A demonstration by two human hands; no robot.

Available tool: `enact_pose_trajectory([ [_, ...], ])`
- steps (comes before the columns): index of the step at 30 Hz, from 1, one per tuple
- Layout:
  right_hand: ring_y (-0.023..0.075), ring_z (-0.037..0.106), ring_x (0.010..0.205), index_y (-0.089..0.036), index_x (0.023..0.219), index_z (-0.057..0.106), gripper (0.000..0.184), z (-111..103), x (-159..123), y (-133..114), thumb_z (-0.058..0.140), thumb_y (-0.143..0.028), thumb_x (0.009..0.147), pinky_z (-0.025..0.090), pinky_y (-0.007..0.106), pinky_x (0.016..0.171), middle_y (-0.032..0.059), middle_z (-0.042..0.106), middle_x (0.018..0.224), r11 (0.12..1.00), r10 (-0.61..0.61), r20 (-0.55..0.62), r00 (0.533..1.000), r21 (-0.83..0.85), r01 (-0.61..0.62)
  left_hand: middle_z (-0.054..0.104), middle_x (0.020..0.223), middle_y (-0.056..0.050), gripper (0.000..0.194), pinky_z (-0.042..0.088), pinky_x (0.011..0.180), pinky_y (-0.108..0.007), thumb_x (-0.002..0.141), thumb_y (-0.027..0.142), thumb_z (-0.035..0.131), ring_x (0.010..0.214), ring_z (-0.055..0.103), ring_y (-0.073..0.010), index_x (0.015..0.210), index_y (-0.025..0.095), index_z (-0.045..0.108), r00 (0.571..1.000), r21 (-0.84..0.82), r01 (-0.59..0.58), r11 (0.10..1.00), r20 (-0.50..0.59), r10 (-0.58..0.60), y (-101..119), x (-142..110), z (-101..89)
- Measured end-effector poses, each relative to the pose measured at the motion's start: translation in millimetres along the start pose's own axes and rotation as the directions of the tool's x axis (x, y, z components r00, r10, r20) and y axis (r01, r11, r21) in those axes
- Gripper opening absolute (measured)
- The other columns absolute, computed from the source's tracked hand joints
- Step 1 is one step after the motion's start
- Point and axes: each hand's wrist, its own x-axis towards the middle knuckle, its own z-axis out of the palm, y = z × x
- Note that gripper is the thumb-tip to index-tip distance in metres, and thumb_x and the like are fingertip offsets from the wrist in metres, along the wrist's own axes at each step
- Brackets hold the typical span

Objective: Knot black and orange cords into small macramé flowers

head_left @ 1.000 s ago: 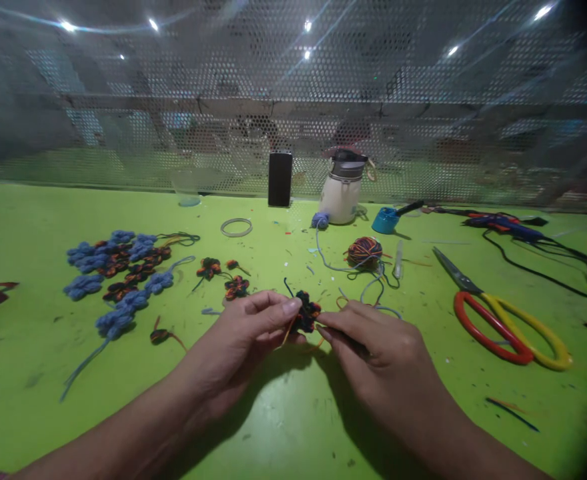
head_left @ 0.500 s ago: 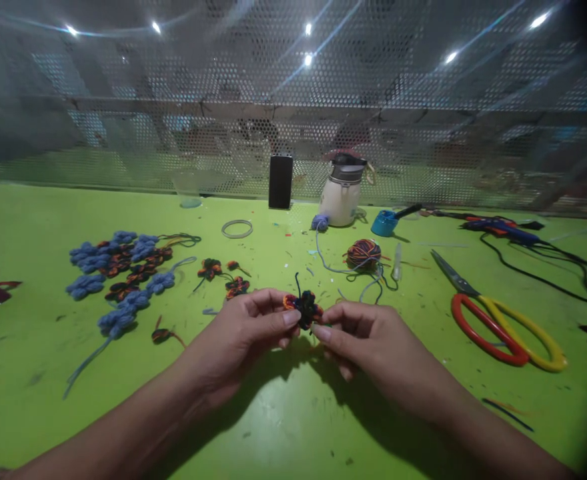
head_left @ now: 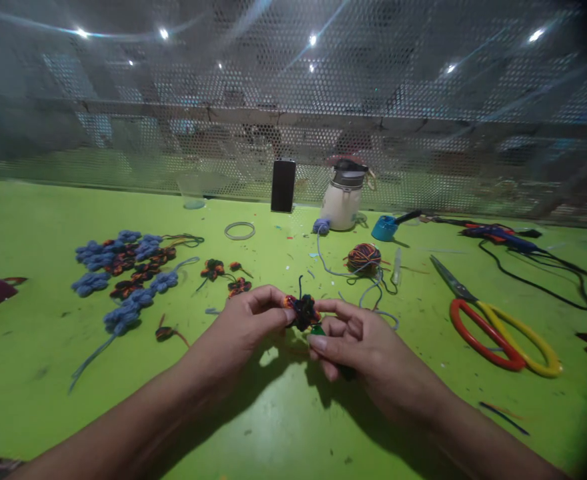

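Between the fingertips of my left hand is a small crocheted flower in dark and orange yarn, a loose yarn end standing up from it. My right hand is closed on a green-handled tool, apparently a crochet hook; most of it is hidden by the fingers. Its tip lies against the flower's lower right edge, and my right index finger touches the petals. Behind my left hand lie more dark-orange flowers. Trailing strands, a ball of orange and dark yarn rests beyond my right hand.
Blue and orange crocheted flowers spread on the left of the green table. Large scissors lie at right, near a corded glue gun. A phone, a white jug and a blue pot stand along the back.
My right thumb has moved down slightly and the green tool now shows more below the flower. The flower stays in my left fingers. The whole view has shifted a little.
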Motion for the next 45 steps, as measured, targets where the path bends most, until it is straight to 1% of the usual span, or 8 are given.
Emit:
enact_pose_trajectory([
  [5,0.0076,0.050,0.050,-0.013,0.113,0.049,0.046,4,1,5,0.068,-0.025,0.073,0.041,0.023,0.055,-0.0016,0.058,0.064,0.996,-0.013,0.029,1.000,0.084,0.010,0.063,0.095,-0.006,0.008,0.043,0.069,-0.027,0.069,0.013,0.061,0.077,0.059,-0.0153,0.066,0.015,0.054,1.000,-0.117,0.006,0.993,0.027,-0.003,0,-1,3.1],
  [10,0.0099,0.057,0.054,-0.012,0.097,0.055,0.026,6,4,8,0.064,-0.025,0.077,0.044,0.025,0.057,0.0035,0.063,0.070,0.993,-0.029,0.067,0.997,0.117,0.021,0.061,0.069,-0.001,0.009,0.044,0.061,-0.027,0.073,0.015,0.057,0.059,0.056,-0.0131,0.068,0.017,0.050,0.994,-0.216,0.008,0.976,0.104,0.015,-8,0,5.7],
  [16,0.0139,0.061,0.068,-0.013,0.089,0.059,0.016,13,-1,9,0.058,-0.026,0.081,0.048,0.029,0.065,0.0053,0.064,0.078,0.986,-0.074,0.040,0.996,-0.149,0.079,0.056,0.061,0.001,0.008,0.041,0.052,-0.022,0.073,0.012,0.056,0.052,0.052,-0.0098,0.070,0.016,0.050,0.996,-0.260,0.035,0.965,0.085,-0.013,-9,1,5.1],
  [22,0.0112,0.049,0.058,-0.014,0.073,0.062,0.022,8,-10,3,0.049,-0.027,0.087,0.037,0.026,0.055,0.0007,0.057,0.062,0.680,-0.354,0.018,0.935,-0.681,0.271,0.058,0.066,-0.001,0.011,0.046,0.067,-0.024,0.072,0.009,0.058,0.063,0.055,-0.0097,0.066,0.015,0.051,1.000,-0.292,0.019,0.956,0.024,-0.012,-5,3,2.3],
  [29,0.0106,0.051,0.055,-0.015,0.067,0.061,0.026,-3,-6,-4,0.047,-0.023,0.088,0.039,0.024,0.053,-0.0002,0.059,0.059,0.586,-0.356,0.091,0.930,-0.754,0.298,0.059,0.074,-0.003,0.009,0.047,0.070,-0.028,0.072,0.016,0.062,0.070,0.057,-0.0138,0.071,0.015,0.053,0.998,-0.265,0.057,0.963,0.027,-0.052,-3,4,-2.0],
  [36,0.0123,0.050,0.059,-0.016,0.090,0.062,0.011,-3,-8,-5,0.057,-0.020,0.081,0.041,0.026,0.055,0.0022,0.058,0.070,0.377,-0.721,0.006,0.693,-0.836,0.399,0.059,0.068,-0.002,0.014,0.048,0.065,-0.030,0.071,0.015,0.063,0.064,0.057,-0.0132,0.065,0.014,0.050,0.998,-0.190,0.043,0.981,-0.029,-0.050,-10,5,3.7],
  [41,0.0146,0.050,0.066,-0.015,0.076,0.060,0.005,2,-3,-3,0.057,-0.016,0.079,0.040,0.029,0.059,0.0033,0.054,0.072,0.449,-0.604,0.020,0.797,-0.817,0.361,0.059,0.063,0.000,0.015,0.044,0.063,-0.023,0.070,0.016,0.066,0.061,0.055,-0.0091,0.065,0.013,0.052,0.999,-0.146,0.048,0.988,-0.005,-0.049,-11,2,9.5],
  [45,0.0128,0.051,0.063,-0.016,0.066,0.059,0.014,-3,-1,-12,0.057,-0.021,0.079,0.040,0.026,0.058,0.0015,0.055,0.067,0.727,-0.424,-0.053,0.904,-0.615,0.304,0.057,0.063,0.002,0.017,0.041,0.061,-0.020,0.068,0.017,0.068,0.060,0.053,-0.0080,0.064,0.013,0.053,0.997,-0.106,0.081,0.991,0.024,-0.079,-9,1,8.5],
])
